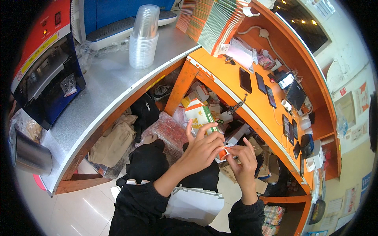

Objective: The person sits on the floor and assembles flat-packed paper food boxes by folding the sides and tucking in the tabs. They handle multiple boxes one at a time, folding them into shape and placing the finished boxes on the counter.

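A small printed carton [201, 115] in white, green and yellow stands tilted in front of my lap, with zigzag orange-and-white edges at its far end. My left hand [201, 148] is closed around its near part, thumb side toward me and some fingers raised along it. At the near end, an orange flap [223, 153] shows between both hands. My right hand [243, 160] pinches that flap with thumb and forefinger, its other fingers raised. Across my lap lie white flat cardboard pieces [195, 202], partly covered by my left sleeve.
Left is a grey counter [104, 84] with stacked clear plastic cups [143, 43], a red-and-blue machine [45, 59] and a metal canister [29, 153]. On the orange desk [220, 74] stand stacked flat cartons [216, 25] and several phones [245, 80]. Bags and boxes crowd underneath.
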`<state>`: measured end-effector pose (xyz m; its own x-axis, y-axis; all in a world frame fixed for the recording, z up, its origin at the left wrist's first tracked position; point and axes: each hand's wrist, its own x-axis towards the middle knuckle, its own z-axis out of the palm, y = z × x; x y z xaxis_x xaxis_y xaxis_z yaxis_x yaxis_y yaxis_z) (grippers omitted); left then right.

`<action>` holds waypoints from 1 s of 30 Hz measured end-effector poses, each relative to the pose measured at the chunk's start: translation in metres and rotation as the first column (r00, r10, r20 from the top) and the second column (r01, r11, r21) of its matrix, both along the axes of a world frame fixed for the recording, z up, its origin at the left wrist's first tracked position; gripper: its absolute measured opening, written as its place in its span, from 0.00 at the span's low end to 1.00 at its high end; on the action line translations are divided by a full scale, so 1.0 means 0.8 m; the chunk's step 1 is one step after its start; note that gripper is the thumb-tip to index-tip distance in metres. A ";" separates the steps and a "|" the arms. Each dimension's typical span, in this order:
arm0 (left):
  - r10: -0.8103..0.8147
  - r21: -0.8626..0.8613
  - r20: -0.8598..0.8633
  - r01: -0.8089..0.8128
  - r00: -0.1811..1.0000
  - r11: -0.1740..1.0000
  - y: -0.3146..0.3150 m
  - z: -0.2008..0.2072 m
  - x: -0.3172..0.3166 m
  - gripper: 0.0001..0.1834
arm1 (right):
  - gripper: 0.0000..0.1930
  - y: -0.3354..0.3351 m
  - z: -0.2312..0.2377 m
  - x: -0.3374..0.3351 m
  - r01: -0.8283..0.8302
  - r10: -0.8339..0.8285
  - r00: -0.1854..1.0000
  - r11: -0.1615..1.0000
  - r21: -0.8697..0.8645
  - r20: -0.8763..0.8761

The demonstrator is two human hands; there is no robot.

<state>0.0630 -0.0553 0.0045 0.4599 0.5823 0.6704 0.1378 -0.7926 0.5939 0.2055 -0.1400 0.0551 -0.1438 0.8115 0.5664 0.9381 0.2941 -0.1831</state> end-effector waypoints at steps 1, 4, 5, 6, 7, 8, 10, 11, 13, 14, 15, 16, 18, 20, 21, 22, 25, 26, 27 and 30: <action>0.001 0.003 -0.005 -0.001 1.000 1.000 0.000 -0.001 0.000 0.04 | 0.10 0.000 0.000 -0.001 -0.002 0.002 1.000 1.000 -0.003 -0.001; 0.008 0.014 -0.054 -0.007 0.998 1.000 -0.001 -0.003 0.002 0.05 | 0.09 0.001 0.005 -0.002 -0.001 0.002 1.000 0.999 -0.050 0.022; 0.015 0.022 -0.076 -0.014 0.997 1.000 -0.002 -0.004 0.003 0.05 | 0.09 0.001 0.007 -0.002 0.012 -0.009 0.999 0.997 -0.080 0.041; 0.015 0.033 -0.077 -0.013 0.997 0.999 -0.002 -0.005 0.004 0.05 | 0.08 0.002 0.009 -0.003 -0.002 0.005 1.000 0.995 -0.100 0.030; 0.020 0.048 -0.076 -0.016 0.997 0.999 -0.003 -0.006 0.004 0.04 | 0.08 0.003 0.011 -0.003 -0.005 0.009 1.000 0.992 -0.129 0.027; 0.030 0.071 -0.078 -0.024 0.997 0.997 -0.003 -0.007 0.005 0.04 | 0.07 0.004 0.012 -0.004 -0.004 0.009 1.000 0.986 -0.164 0.024; 0.029 0.071 -0.086 -0.023 0.996 0.997 -0.003 -0.008 0.006 0.04 | 0.07 0.006 0.014 -0.005 -0.011 0.013 1.000 0.980 -0.197 0.006; 0.031 0.075 -0.093 -0.024 0.995 0.997 -0.003 -0.009 0.007 0.04 | 0.06 0.006 0.014 -0.005 -0.014 0.015 1.000 0.975 -0.221 0.002; 0.012 0.059 -0.092 -0.007 0.996 0.998 -0.004 -0.010 0.008 0.05 | 0.06 0.006 0.016 -0.002 -0.029 0.003 0.995 0.964 -0.263 -0.100; 0.002 0.051 -0.092 0.003 0.996 0.999 -0.005 -0.010 0.010 0.05 | 0.06 0.005 0.017 0.000 -0.038 -0.004 0.989 0.957 -0.286 -0.147; -0.002 0.059 -0.091 0.008 0.996 0.998 -0.006 -0.011 0.011 0.05 | 0.05 0.004 0.019 0.003 -0.034 -0.017 0.986 0.952 -0.304 -0.163; -0.006 0.067 -0.091 0.013 0.996 0.998 -0.008 -0.011 0.012 0.05 | 0.05 0.002 0.021 0.005 -0.030 -0.030 0.983 0.946 -0.322 -0.180; -0.017 0.088 -0.110 0.027 0.994 0.996 -0.009 -0.011 0.013 0.06 | 0.05 -0.001 0.026 0.011 -0.035 -0.054 0.972 0.930 -0.367 -0.229; -0.029 0.113 -0.147 0.046 0.989 0.993 -0.011 -0.012 0.014 0.06 | 0.06 -0.003 0.031 0.015 -0.054 -0.078 0.953 0.907 -0.418 -0.291; -0.030 0.114 -0.140 0.046 0.990 0.992 -0.011 -0.012 0.013 0.07 | 0.06 -0.003 0.034 0.015 -0.072 -0.056 0.958 0.904 -0.422 -0.283; -0.032 0.116 -0.133 0.048 0.991 0.992 -0.011 -0.013 0.014 0.07 | 0.06 -0.004 0.036 0.016 -0.089 -0.034 0.961 0.901 -0.425 -0.273; -0.043 0.076 -0.099 0.051 0.994 0.996 -0.011 -0.013 0.014 0.08 | 0.05 -0.003 0.038 0.014 -0.085 -0.046 0.958 0.898 -0.431 -0.285; -0.046 0.055 -0.086 0.051 0.995 0.997 -0.011 -0.013 0.014 0.09 | 0.05 -0.003 0.036 0.013 -0.079 -0.055 0.954 0.902 -0.425 -0.296; -0.051 0.046 -0.081 0.055 0.995 0.997 -0.010 -0.013 0.014 0.09 | 0.05 -0.002 0.033 0.012 -0.062 -0.071 0.958 0.896 -0.440 -0.279; -0.081 0.033 -0.089 0.085 0.993 0.996 -0.008 -0.013 0.013 0.08 | 0.05 -0.001 0.023 0.014 -0.035 -0.107 0.959 0.875 -0.483 -0.263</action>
